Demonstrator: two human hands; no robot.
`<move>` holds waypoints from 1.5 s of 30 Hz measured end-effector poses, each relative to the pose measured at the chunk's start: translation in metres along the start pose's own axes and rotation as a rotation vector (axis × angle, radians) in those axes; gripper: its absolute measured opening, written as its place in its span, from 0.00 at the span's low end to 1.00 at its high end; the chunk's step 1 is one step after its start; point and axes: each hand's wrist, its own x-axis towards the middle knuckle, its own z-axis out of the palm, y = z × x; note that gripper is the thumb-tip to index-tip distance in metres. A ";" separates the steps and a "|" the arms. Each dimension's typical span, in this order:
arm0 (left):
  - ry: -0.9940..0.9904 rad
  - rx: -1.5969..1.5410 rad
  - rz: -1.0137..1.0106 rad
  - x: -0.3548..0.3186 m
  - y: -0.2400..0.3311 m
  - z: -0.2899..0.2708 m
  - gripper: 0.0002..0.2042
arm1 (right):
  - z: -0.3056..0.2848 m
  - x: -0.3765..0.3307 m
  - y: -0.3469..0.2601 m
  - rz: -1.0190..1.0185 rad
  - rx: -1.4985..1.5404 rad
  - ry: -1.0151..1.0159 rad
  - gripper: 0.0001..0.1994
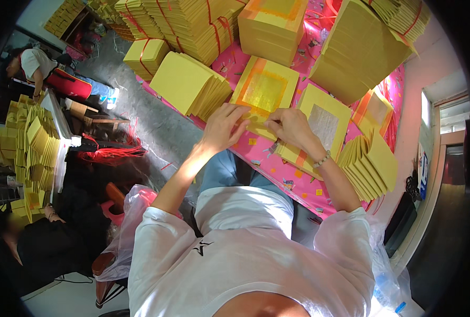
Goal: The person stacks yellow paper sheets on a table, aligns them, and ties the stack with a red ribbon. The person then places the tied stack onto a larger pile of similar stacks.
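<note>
A yellow paper sheet (265,89) with an orange border and a shiny gold foil square lies in front of me. My left hand (225,127) is at its near left corner, fingers on the paper and thumb below them. At the near right edge, my right hand (294,127) has its fingers curled into a pinch on the same sheet. The near edge between both hands looks bent up. Under my right wrist is a yellow stack (327,113) with a silver foil square on top. A fanned yellow paper stack (188,82) lies beyond my left hand.
The pink patterned tablecloth (298,193) covers the table. Tall tied paper stacks (185,31) and a large block (356,53) stand at the back. Folded sheets (369,164) fan out at right. Two people (42,66) work at a side table on the left.
</note>
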 end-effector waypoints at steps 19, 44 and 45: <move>0.017 -1.143 -0.371 0.044 0.035 -0.007 0.14 | -0.024 0.000 0.009 -0.075 1.136 0.248 0.49; 0.158 -0.940 -0.328 0.061 0.056 -0.002 0.18 | -0.037 -0.014 -0.022 -0.038 1.142 0.305 0.25; 0.163 -0.953 -0.313 0.062 0.058 -0.004 0.18 | -0.036 -0.015 -0.021 -0.042 1.132 0.313 0.25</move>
